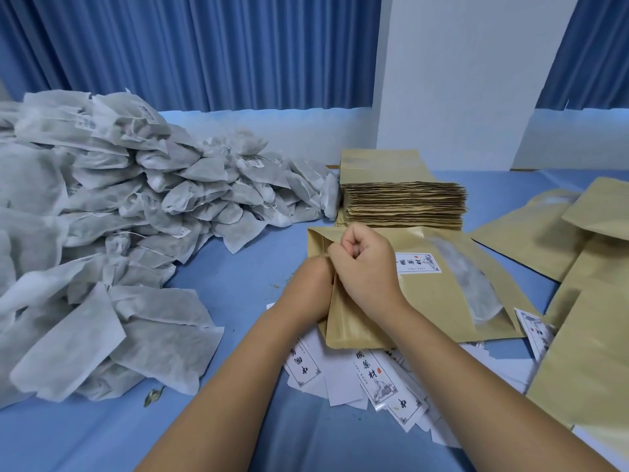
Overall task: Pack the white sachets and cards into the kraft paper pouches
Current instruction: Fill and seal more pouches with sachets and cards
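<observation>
To the left of the left hand lies a big heap of white sachets [102,233], too many and too overlapped to count. The left hand [311,281] goes into the open mouth of one kraft pouch [425,311]. Its fingers are hidden there, so I cannot tell how they lie. The right hand [364,264], touching the left, is curled and pinches the pouch's edge. This pouch shows one printed label [418,264] and one clear window [466,287] with something white behind it. Beyond the hands stands one stack of flat pouches [403,202]. Under both wrists lie scattered cards [374,379], at least four with the print showing. To the right of the right hand lie at least four loose pouches [585,362], overlapping.
</observation>
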`<state>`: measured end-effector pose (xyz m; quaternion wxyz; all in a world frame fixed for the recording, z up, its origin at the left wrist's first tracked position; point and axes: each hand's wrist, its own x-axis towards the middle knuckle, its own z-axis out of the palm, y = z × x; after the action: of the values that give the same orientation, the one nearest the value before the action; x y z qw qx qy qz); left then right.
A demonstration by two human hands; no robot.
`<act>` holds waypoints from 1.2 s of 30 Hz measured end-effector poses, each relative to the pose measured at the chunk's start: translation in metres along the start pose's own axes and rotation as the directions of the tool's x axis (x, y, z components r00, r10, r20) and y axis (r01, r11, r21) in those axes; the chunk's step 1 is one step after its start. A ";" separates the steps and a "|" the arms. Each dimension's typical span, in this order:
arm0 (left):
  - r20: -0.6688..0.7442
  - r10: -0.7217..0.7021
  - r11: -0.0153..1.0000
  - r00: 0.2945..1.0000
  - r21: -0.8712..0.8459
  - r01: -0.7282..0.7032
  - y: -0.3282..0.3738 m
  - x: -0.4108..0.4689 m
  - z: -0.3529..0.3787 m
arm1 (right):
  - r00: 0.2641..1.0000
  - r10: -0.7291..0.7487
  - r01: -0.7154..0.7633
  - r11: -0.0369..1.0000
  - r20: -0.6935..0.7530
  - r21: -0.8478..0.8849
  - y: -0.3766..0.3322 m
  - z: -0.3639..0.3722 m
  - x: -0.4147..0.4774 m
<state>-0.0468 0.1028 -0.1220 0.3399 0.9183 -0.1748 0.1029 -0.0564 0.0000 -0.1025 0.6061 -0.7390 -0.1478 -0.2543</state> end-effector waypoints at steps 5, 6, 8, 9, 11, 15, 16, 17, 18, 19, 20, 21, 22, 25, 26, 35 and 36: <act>-0.373 -0.080 0.988 0.924 -0.153 0.023 -0.002 0.001 -0.011 | 0.999 0.004 -0.004 1.000 -0.053 0.002 -0.004 -0.006 0.004; -0.426 -0.135 0.977 0.895 -0.208 0.048 -0.003 0.001 -0.013 | 0.998 0.006 -0.006 1.000 -0.067 0.007 -0.005 -0.008 0.006; -0.466 -0.250 0.946 0.849 -0.303 0.112 -0.005 0.001 -0.016 | 0.995 0.004 -0.002 1.000 -0.095 0.020 -0.007 -0.012 0.009; -0.411 -0.330 0.912 0.850 -0.370 0.175 -0.005 0.002 -0.017 | 0.994 -0.002 0.005 1.000 -0.107 0.028 -0.008 -0.013 0.010; -0.135 -0.470 0.785 0.872 -0.516 0.343 -0.002 0.004 -0.019 | 0.992 -0.017 0.021 0.999 -0.122 0.035 -0.010 -0.014 0.011; 0.228 -0.395 0.632 0.890 -0.636 0.444 0.006 0.002 -0.014 | 0.996 -0.038 0.032 0.997 -0.075 -0.072 -0.008 -0.013 0.010; 0.198 -0.378 0.646 0.904 -0.644 0.411 0.008 0.002 -0.014 | 0.998 -0.047 0.041 0.988 -0.031 -0.149 -0.007 -0.011 0.009; 0.164 -0.368 0.654 0.915 -0.654 0.380 0.010 0.002 -0.014 | 0.998 -0.053 0.058 0.971 0.025 -0.234 -0.006 -0.010 0.007; 0.136 -0.363 0.661 0.922 -0.659 0.358 0.012 0.001 -0.014 | 0.995 -0.058 0.078 0.949 0.076 -0.307 -0.005 -0.008 0.005; 0.123 -0.369 0.654 0.921 -0.670 0.352 0.013 0.001 -0.014 | 0.993 -0.054 0.088 0.931 0.105 -0.353 -0.005 -0.007 0.004; 0.121 -0.369 0.642 0.922 -0.684 0.347 0.015 0.000 -0.014 | 0.993 -0.041 0.081 0.925 0.112 -0.372 -0.004 -0.007 0.004; 0.123 -0.368 0.628 0.922 -0.698 0.344 0.016 -0.001 -0.015 | 0.994 -0.013 0.053 0.929 0.111 -0.366 -0.004 -0.007 0.004; 0.129 -0.366 0.615 0.921 -0.709 0.344 0.017 -0.001 -0.015 | 0.993 0.025 0.016 0.939 0.114 -0.344 -0.005 -0.007 0.005; 0.163 -0.379 0.569 0.911 -0.735 0.369 0.017 -0.002 -0.015 | 0.983 0.127 -0.075 0.938 0.133 -0.339 -0.009 -0.009 0.004; 0.182 -0.381 0.557 0.906 -0.737 0.382 0.017 -0.002 -0.015 | 0.983 0.136 -0.083 0.931 0.127 -0.356 -0.011 -0.009 0.003; 0.443 -0.260 0.129 0.858 -0.865 0.485 0.017 -0.002 -0.021 | 0.991 0.063 -0.005 0.897 0.117 -0.442 -0.018 -0.008 -0.005; 0.450 -0.261 0.134 0.854 -0.859 0.494 0.017 -0.003 -0.021 | 0.996 0.043 -0.010 0.924 0.078 -0.383 -0.020 -0.007 -0.006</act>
<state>-0.0577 0.1053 -0.0969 0.8211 0.5335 0.0066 -0.2030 -0.0731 -0.0023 -0.0885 0.4471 -0.8550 -0.1110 -0.2383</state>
